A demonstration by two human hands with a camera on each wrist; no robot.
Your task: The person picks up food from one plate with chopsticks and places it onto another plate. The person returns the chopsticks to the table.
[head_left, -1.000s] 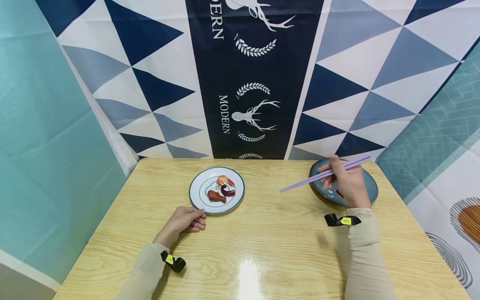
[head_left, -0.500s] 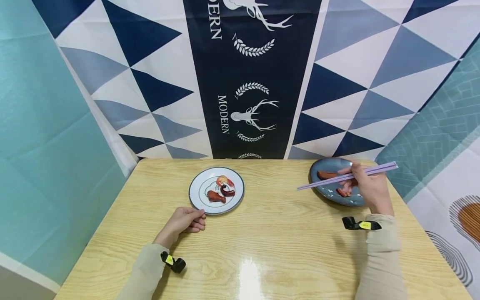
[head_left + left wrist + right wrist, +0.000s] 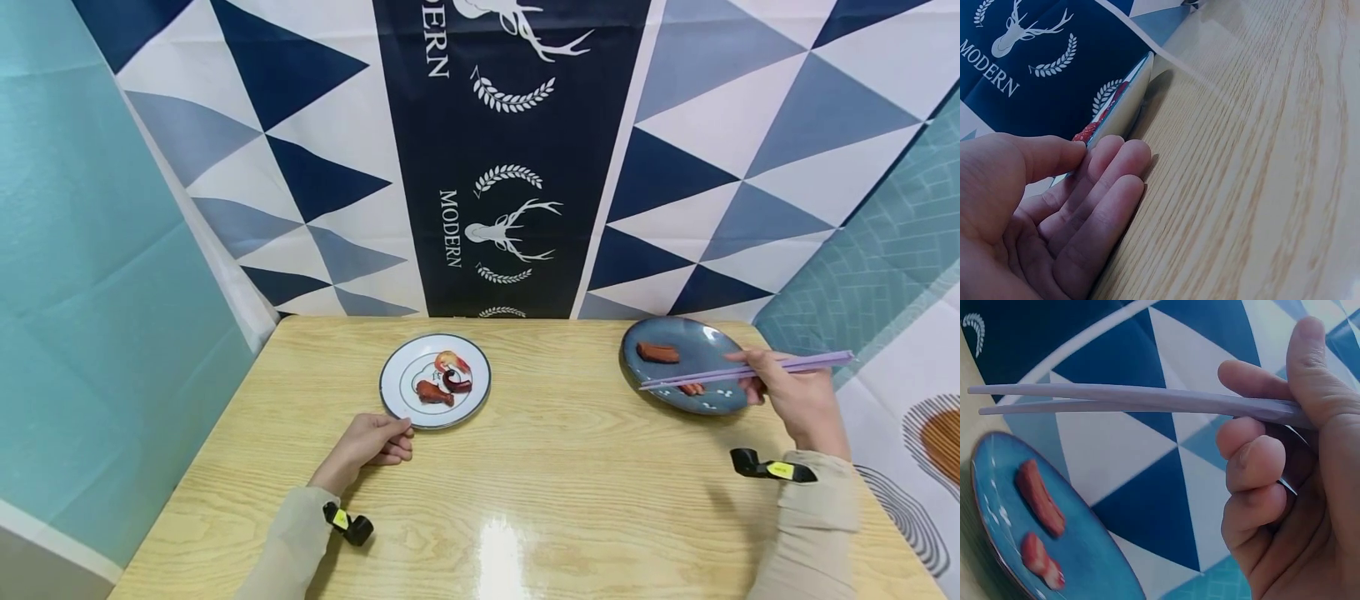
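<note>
My left hand (image 3: 369, 442) pinches the near-left rim of a white plate (image 3: 395, 379) between thumb and fingers. On that plate lie a drumstick (image 3: 433, 392), a shrimp (image 3: 450, 362) and a dark red curled piece (image 3: 455, 382). In my right hand (image 3: 797, 400) is a pair of lilac chopsticks (image 3: 1147, 400), their tips slightly apart with nothing between them. They reach over the near part of a blue plate (image 3: 693, 337). A brown-red strip of meat (image 3: 657, 352) lies there, and a smaller red and white piece (image 3: 1041, 559) sits partly behind the chopsticks in the head view.
Both plates stand toward the back of a wooden table (image 3: 525, 467), the blue one at the right. Behind it hangs a patterned cloth (image 3: 510, 167), with teal sheets at the left and right sides.
My right hand has moved right and toward me with the chopsticks, uncovering the food on the blue plate. The left hand stays at the white plate's rim.
</note>
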